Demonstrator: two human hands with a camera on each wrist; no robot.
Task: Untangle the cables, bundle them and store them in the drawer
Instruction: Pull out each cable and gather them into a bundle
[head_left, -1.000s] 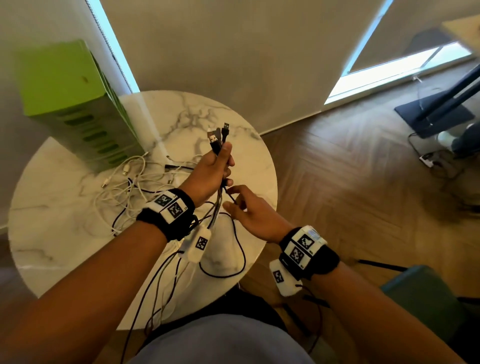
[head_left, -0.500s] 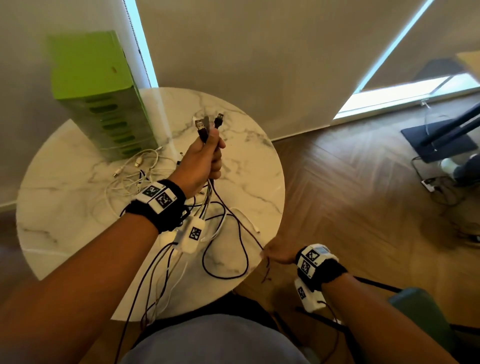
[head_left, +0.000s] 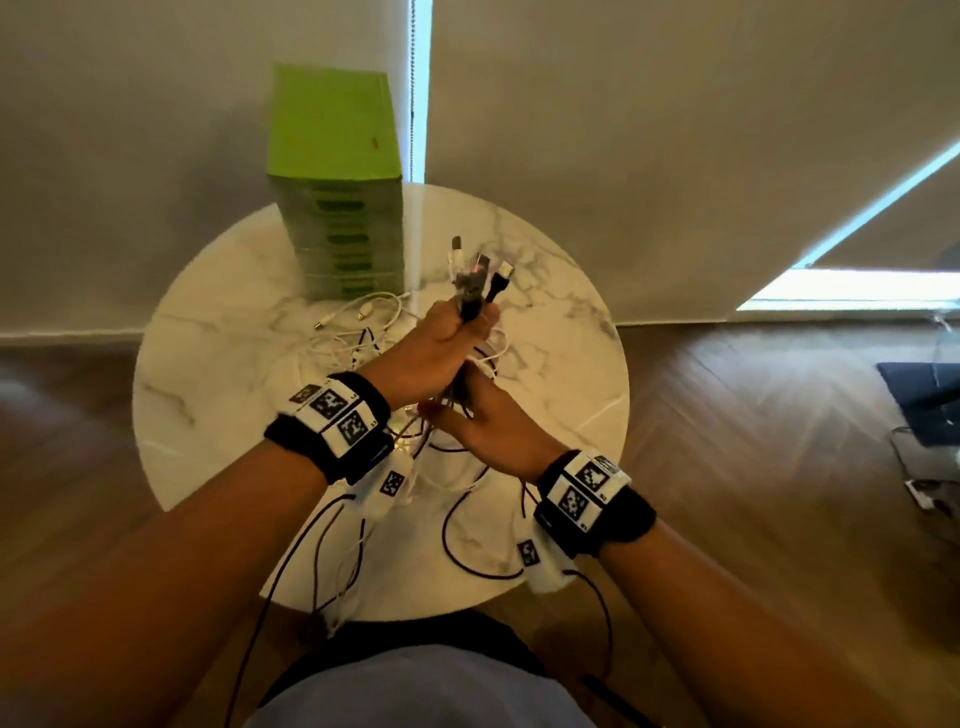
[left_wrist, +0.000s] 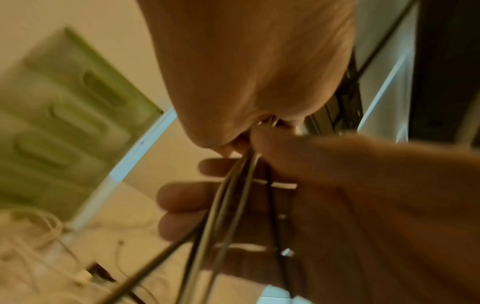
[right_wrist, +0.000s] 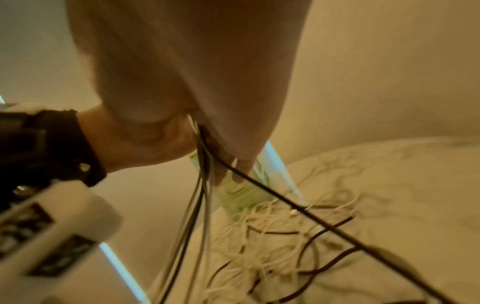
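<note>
My left hand (head_left: 441, 343) grips a bunch of cables (head_left: 470, 306) upright above the round marble table (head_left: 218, 364), their plugs sticking out above the fist. Directly beneath it, my right hand (head_left: 488, 421) closes thumb and fingers around the strands (left_wrist: 228, 205) hanging from the left hand (left_wrist: 246, 72). In the right wrist view the strands (right_wrist: 197, 205) drop down from my right hand (right_wrist: 194, 72), and one black cable runs off to the right. The green drawer unit (head_left: 337, 208) stands shut at the table's back. More white cables (head_left: 358, 317) lie tangled before it.
Black cable loops (head_left: 467, 545) trail over the table's near edge towards my lap. Wooden floor surrounds the table. A wall with blinds is close behind the table. A dark stand base (head_left: 930, 384) and floor wires lie far right.
My right hand has come up from the table's near edge to just under the left fist and taken the hanging strands. The left hand has kept its grip on the cable ends.
</note>
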